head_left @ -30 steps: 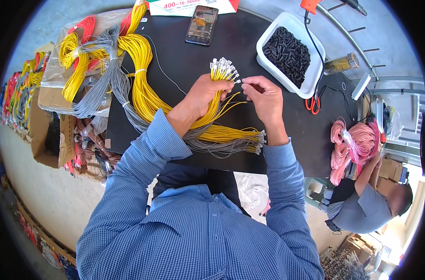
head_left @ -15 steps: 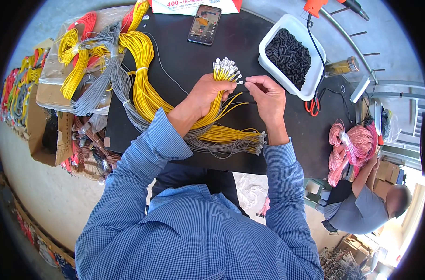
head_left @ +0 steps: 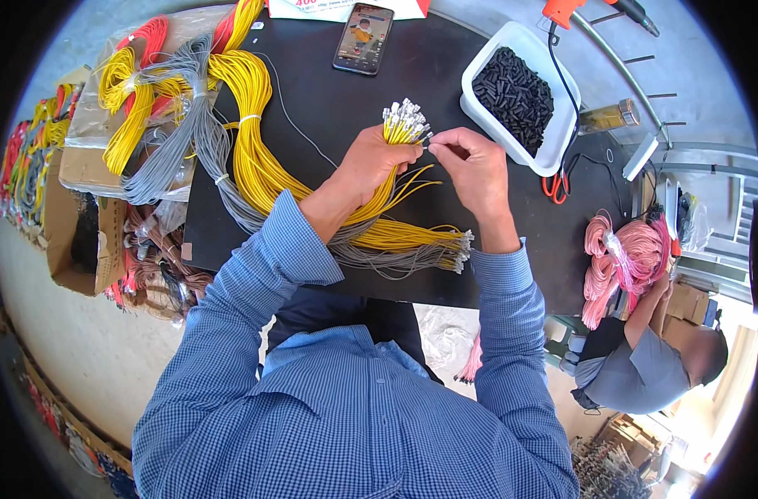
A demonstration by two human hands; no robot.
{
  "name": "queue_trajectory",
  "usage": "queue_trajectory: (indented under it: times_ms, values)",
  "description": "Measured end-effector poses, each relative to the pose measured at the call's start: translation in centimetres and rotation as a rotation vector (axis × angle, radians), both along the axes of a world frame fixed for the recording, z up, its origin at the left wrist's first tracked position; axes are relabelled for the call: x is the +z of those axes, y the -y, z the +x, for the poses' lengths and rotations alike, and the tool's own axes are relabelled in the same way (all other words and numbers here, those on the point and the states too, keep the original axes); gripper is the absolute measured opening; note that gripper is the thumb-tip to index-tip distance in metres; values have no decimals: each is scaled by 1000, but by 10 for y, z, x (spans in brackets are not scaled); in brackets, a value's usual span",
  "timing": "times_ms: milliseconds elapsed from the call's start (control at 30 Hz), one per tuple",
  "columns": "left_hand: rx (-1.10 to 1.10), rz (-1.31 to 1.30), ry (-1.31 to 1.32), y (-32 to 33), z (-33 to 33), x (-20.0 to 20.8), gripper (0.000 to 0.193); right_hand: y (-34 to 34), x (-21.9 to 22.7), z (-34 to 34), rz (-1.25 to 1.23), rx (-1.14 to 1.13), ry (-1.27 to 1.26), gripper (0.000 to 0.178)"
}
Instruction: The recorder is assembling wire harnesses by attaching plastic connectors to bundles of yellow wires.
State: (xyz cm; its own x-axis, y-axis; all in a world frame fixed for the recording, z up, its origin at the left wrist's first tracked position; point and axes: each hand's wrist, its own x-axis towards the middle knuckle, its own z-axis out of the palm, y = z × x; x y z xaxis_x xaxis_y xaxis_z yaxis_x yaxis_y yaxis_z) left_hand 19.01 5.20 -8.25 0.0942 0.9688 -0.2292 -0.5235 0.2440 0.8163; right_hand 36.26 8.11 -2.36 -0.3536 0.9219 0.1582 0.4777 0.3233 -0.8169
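Note:
My left hand (head_left: pixel 370 166) is closed round a bunch of yellow wires (head_left: pixel 393 176), whose white and metal-looking terminal ends (head_left: pixel 406 121) fan out above the fist. Just right of these ends, my right hand (head_left: pixel 476 170) has thumb and forefinger pinched together; whatever is between them is too small to make out. A few loose yellow wires stick out below the fingers. Under my wrists lies a thick bundle of yellow and grey wires (head_left: pixel 412 237), its connector ends (head_left: pixel 462 251) pointing right. The bundle runs back to the upper left, tied with white ties.
A white tub (head_left: pixel 474 108) of short black tubes (head_left: pixel 513 100) stands at the right, beside red-handled scissors (head_left: pixel 555 188). A phone (head_left: pixel 363 38) lies at the back. Pink wire bundles (head_left: pixel 632 258) sit at the right edge, near a co-worker (head_left: pixel 645 358). Grey and red bundles (head_left: pixel 150 37) lie left.
The right hand has shifted slightly left, its pinched fingertips now close against the terminal ends. The left hand keeps its hold on the yellow wires.

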Motion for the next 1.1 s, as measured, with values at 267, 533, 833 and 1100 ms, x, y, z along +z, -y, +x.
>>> queue_trajectory:
  times_ms: [267, 533, 833, 1100]
  values:
    - [-24, -50, 59, -2, -9, 0, 14, 7, -8, 0, 111, -63, 71, 17]
    - [-11, -72, 93, -2, -10, -1, 14, 22, -29, -8, 468, -126, 165, 33]
    - [18, -79, 139, -1, -8, 2, 15, 26, -31, -8, 449, -128, 152, 35]
    - [23, -82, 131, -1, -9, 1, 16, 26, -30, -6, 414, -119, 169, 39]
